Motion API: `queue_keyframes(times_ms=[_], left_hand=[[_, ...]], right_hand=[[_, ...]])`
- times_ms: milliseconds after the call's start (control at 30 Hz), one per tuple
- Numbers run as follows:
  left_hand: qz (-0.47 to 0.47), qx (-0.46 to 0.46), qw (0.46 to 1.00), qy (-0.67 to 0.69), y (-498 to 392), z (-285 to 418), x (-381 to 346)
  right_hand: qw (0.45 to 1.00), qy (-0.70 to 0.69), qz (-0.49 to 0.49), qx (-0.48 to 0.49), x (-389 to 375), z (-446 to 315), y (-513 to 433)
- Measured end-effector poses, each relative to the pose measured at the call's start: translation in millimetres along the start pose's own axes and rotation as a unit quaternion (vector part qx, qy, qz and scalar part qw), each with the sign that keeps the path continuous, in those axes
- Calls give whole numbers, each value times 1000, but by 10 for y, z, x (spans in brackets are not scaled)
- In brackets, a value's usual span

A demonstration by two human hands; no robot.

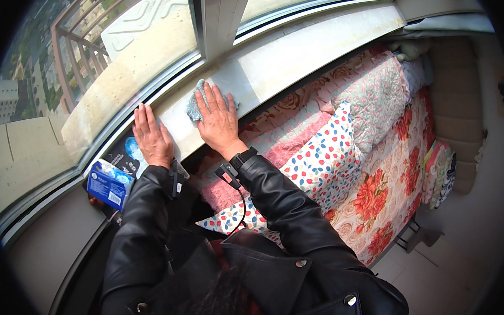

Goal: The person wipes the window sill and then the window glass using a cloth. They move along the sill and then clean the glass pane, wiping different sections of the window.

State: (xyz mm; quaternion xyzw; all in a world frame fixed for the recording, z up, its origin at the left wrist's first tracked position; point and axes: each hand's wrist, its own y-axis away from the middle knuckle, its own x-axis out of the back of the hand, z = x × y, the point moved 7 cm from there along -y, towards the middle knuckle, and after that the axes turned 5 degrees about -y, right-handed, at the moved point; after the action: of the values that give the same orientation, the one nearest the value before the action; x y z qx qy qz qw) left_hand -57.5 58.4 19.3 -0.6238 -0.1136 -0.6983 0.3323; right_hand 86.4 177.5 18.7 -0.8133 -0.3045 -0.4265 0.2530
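Note:
My right hand (219, 120) lies flat on a light-blue cloth (193, 107), pressing it against the pale stone windowsill (289, 64). Some of the cloth shows past the fingertips and to the left of the hand; the palm hides the rest. To the left, my left hand (152, 137) rests palm down by the inner edge of the window frame (167, 80). Its fingers are stretched out and nothing is held in it. Just below that hand lies a dark package (122, 159) with printing, partly covered by the hand and sleeve.
A blue-and-white pack (110, 183) stands at the sill's left end. Right of the sill is a bed with a red floral cover (371, 193), a quilt (370, 102) and a strawberry-print cloth (322, 166). Folded fabrics (439, 172) lie at its far edge. A cable (243, 210) hangs near my right wrist.

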Motion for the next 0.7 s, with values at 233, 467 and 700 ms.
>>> queue_keyframes(times_ms=[233, 467, 700], left_hand=[[2, 1, 1000, 14, -1, 4, 23], [0, 4, 1000, 14, -1, 0, 27], [2, 3, 1000, 21, 0, -5, 28]], right_hand=[[993, 100, 40, -41, 244, 574, -213], [985, 148, 73, -58, 415, 1068, -290], [972, 176, 77, -132, 675, 1820, -500]])
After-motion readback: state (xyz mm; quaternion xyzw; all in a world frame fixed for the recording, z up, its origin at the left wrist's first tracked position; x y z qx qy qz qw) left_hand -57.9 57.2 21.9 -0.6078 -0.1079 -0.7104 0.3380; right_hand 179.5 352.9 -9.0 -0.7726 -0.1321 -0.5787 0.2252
